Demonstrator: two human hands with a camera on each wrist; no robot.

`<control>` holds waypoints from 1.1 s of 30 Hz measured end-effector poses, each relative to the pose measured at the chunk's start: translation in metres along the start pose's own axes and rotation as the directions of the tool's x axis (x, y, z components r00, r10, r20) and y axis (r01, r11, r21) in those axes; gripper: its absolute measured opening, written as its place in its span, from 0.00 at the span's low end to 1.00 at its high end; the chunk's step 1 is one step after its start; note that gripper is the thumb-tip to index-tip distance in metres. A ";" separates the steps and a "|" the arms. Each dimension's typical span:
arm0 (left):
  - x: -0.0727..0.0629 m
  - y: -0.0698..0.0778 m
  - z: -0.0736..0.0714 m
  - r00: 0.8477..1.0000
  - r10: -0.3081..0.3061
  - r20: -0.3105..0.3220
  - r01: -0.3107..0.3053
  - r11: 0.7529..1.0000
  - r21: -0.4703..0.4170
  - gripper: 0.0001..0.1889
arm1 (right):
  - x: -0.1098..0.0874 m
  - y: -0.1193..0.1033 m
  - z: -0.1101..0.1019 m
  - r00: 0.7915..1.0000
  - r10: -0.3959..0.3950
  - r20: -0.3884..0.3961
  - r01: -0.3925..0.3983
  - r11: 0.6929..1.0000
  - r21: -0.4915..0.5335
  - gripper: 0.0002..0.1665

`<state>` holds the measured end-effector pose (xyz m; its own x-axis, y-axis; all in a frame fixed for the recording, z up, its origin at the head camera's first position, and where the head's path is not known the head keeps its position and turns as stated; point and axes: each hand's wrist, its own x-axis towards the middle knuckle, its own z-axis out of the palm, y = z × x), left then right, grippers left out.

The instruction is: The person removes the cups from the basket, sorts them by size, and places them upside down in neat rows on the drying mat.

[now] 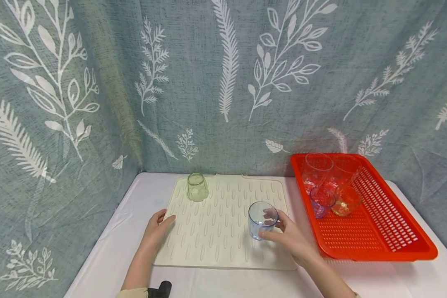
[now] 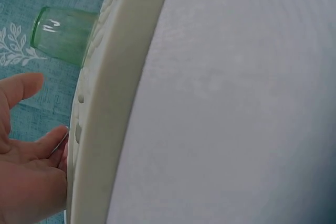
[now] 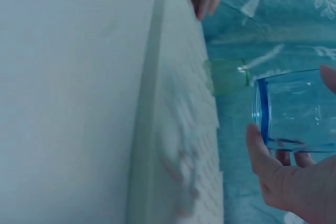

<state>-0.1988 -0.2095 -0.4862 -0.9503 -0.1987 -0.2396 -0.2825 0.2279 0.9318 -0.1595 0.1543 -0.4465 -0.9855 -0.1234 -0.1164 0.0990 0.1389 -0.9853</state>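
My right hand (image 1: 288, 238) grips a clear blue glass (image 1: 258, 231) round its side, thumb toward the front. The glass is upright with its rim up. In the right wrist view a gap shows between the blue glass (image 3: 294, 111) and the cream ridged mat (image 1: 223, 248), so it is held above the mat's right part. My left hand (image 1: 157, 229) is at the mat's left edge, fingers loosely bent and holding nothing; whether it touches the mat I cannot tell. A green glass (image 1: 197, 190) stands on the mat's far left, narrower end up, apparently upside down.
Right of the mat sits a red plastic basket (image 1: 372, 236). Grouped in its far left part are two tall clear glasses, a purple glass (image 1: 321, 203) and a yellowish glass (image 1: 346, 203). A leaf-patterned curtain (image 1: 208, 82) hangs behind the white table (image 1: 115, 236).
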 end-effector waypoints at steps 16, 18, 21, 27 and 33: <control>-0.044 0.043 0.049 0.930 0.359 0.075 -0.359 0.933 -0.015 0.26 | 0.001 0.003 0.009 0.999 -0.040 -0.030 0.036 0.992 -0.121 0.39; -0.055 0.050 0.061 0.909 0.394 0.137 -0.381 0.918 -0.112 0.24 | 0.000 0.002 0.010 0.998 -0.056 -0.034 0.051 0.988 -0.146 0.39; -0.067 0.056 0.076 0.871 0.443 0.213 -0.411 0.894 -0.177 0.23 | -0.001 0.001 0.013 0.996 -0.081 -0.031 0.075 0.984 -0.161 0.40; -0.077 0.062 0.096 0.847 0.442 0.296 -0.412 0.897 -0.161 0.27 | -0.002 -0.002 0.020 0.987 -0.160 -0.018 0.151 0.961 -0.233 0.42; -0.084 0.065 0.107 0.849 0.435 0.299 -0.432 0.898 -0.081 0.31 | -0.005 -0.004 0.025 0.962 -0.272 0.031 0.263 0.888 -0.376 0.43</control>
<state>-0.1512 -0.0757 -0.4350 -0.9690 0.2158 0.1204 0.1670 0.2130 0.9627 -0.1517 0.1293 -0.4453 -0.9705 -0.1869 0.1521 -0.2234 0.4603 -0.8592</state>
